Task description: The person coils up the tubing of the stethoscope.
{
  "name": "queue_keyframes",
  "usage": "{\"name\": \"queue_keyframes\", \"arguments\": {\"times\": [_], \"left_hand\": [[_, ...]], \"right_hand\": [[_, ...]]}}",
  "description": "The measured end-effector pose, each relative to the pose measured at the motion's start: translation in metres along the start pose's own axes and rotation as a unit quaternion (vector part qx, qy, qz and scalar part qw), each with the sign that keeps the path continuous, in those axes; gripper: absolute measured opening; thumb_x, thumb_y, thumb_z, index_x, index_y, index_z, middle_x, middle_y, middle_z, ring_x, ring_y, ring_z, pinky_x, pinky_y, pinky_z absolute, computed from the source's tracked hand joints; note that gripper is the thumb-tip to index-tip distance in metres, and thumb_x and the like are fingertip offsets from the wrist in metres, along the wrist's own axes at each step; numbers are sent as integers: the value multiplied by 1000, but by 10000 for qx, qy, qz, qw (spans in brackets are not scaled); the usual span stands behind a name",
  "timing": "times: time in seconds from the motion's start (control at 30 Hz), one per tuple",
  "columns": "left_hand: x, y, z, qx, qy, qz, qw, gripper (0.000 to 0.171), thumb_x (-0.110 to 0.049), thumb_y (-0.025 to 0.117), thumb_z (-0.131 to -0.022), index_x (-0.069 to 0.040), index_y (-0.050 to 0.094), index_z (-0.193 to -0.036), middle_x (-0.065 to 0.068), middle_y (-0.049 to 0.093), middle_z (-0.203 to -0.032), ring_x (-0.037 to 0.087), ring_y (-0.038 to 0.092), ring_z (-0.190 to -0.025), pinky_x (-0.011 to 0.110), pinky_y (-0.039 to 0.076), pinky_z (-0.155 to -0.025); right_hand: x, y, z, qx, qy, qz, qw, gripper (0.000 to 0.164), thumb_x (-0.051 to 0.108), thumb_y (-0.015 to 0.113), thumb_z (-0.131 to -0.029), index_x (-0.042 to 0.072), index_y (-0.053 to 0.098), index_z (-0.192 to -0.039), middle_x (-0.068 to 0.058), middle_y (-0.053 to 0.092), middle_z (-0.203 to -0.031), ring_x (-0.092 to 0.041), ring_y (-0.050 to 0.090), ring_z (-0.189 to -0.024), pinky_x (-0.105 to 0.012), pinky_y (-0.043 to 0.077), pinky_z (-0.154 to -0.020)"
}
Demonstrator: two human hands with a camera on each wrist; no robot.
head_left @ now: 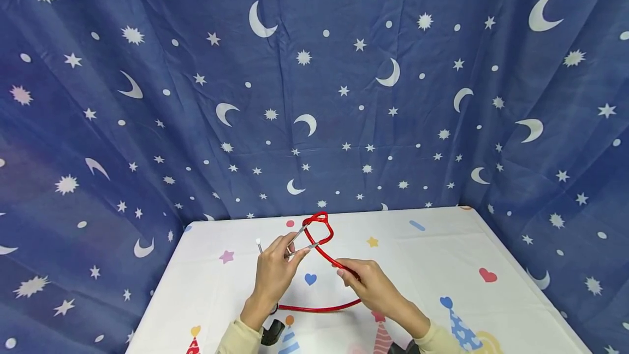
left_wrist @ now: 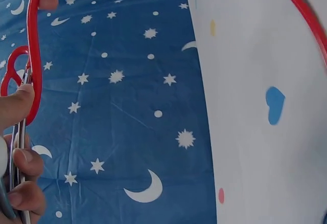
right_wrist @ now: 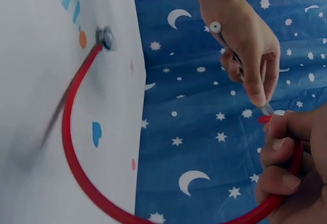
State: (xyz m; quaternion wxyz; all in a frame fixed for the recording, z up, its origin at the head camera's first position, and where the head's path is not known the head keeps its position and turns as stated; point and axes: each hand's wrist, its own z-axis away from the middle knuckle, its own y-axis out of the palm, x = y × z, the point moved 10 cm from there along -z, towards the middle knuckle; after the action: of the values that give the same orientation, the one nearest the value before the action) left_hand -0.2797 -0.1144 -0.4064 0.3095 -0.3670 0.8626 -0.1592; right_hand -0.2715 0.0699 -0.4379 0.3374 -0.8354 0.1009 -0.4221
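The fingers of the left hand are curled round the metal ear tubes of a stethoscope, with the thumb laid against them. Its red tubing is grasped partway along its length by the fingers of the right hand — these, too, are bent firmly round it.

The stethoscope is held up over the white-covered desk, stretched between the two hands. Just beyond the left fingertips, the ear tubes are joined to the red tubing, which is bent there into a small loop. A white ear tip is seen at the outer side of the left hand. Below the right hand, the tubing is curved back toward the left wrist — a metal chest piece is carried at its end. Whether the desk is touched by it cannot be told, as it is blurred. The desk is backed by a blue curtain patterned with white moons and stars.
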Motion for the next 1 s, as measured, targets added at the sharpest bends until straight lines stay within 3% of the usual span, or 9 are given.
{"name": "queue_keyframes", "arguments": {"times": [0.23,0.4,0.67,0.9,1.0], "left_hand": [[6,0,-1,99,39,-129,9999,42,-25,85,-75,-5,70,-109,-5,56,-69,-2,35,-56,12,28,-48],[12,-3,-3,110,1,-288,9995,43,-25,85,-75,-5,70,-110,-4,57,-69,0,37,-56,14,29,-48],[15,3,0,328,66,-415,9986,41,-26,85,-75,-7,70,-109,-4,57,-69,2,36,-55,14,28,-48],[3,11,3,625,678,-522,9944,46,-29,84,-75,-6,70,-112,-7,55,-70,1,38,-54,14,33,-49],[-1,12,3,748,794,-540,9926,45,-29,84,-76,-7,71,-113,-6,57,-69,2,43,-53,15,38,-50]], "right_hand": [[-1,-10,0,136,138,88,9998,22,19,63,-97,7,70,-114,8,62,-73,5,44,-59,-16,43,-49],[2,-23,1,-71,58,420,9991,18,14,71,-89,10,71,-107,12,63,-75,5,43,-58,-16,43,-50],[15,-41,0,-700,-575,1231,9882,11,12,76,-85,13,73,-96,14,61,-72,7,39,-57,-10,36,-49],[34,-56,-3,-1174,-1293,1361,9752,14,10,77,-84,14,73,-96,14,55,-70,5,37,-58,-7,33,-54],[38,-59,-4,-1220,-1472,1363,9720,14,10,76,-84,14,73,-98,12,56,-71,4,38,-60,-7,33,-55]]}}
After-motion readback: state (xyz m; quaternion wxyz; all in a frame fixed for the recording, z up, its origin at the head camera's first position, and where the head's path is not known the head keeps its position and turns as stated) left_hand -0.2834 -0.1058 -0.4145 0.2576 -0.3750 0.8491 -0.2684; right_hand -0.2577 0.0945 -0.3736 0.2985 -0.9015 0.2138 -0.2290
